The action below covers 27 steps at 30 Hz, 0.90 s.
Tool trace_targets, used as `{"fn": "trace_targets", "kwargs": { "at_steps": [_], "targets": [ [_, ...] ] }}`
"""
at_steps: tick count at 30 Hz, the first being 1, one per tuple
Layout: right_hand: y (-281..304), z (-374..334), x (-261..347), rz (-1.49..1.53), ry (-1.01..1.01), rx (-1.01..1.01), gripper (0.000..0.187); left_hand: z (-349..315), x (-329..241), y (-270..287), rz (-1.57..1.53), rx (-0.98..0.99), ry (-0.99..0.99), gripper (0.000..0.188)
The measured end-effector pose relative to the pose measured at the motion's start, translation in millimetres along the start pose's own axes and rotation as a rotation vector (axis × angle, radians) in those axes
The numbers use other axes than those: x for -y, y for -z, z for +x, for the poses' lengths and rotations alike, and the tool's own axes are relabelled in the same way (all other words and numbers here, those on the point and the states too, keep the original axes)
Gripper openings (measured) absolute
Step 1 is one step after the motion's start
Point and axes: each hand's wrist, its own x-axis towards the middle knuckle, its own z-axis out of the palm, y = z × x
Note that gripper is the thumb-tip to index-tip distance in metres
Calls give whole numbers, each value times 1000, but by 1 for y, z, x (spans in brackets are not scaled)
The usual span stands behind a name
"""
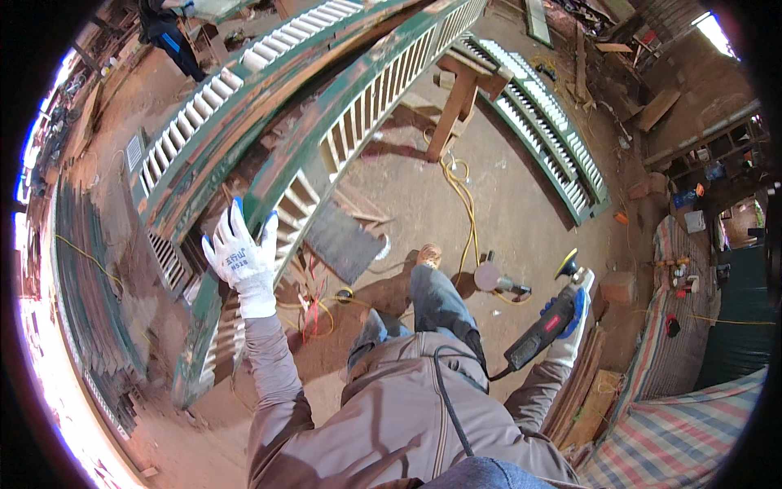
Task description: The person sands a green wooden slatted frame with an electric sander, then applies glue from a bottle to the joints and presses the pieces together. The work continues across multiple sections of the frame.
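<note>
Lying left of centre in the frame, the green louvred panel [287,155] runs lengthwise from lower left to upper centre. The left hand [243,254] is nearer, set against the panel's rail with fingers spread apart. The right hand [577,319], at lower right, is clamped on the power tool [541,332]; the tool's disc [567,263] points up the frame, well apart from the panel.

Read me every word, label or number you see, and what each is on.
Left hand, back of its white glove: dark printed letters and numbers, described but not quoted.
Right hand, black power tool: pale lettering on a red label, too small to read.
I can make out no other text.
</note>
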Motion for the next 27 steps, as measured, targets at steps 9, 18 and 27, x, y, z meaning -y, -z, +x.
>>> {"fn": "trace_targets", "kwargs": {
  "at_steps": [9, 18, 27],
  "targets": [
    [-3, 164, 23, 38, -18, -45, 59, 122, -118, -35, -117, 141, -93, 86],
    [-72, 330, 127, -6, 10, -16, 61, 292, -276, -98, -403, 506, -105, 98],
    [-86, 402, 130, 56, -151, 66, 64, 347, -297, -147, -567, 914, -9, 93]
  ]
}}
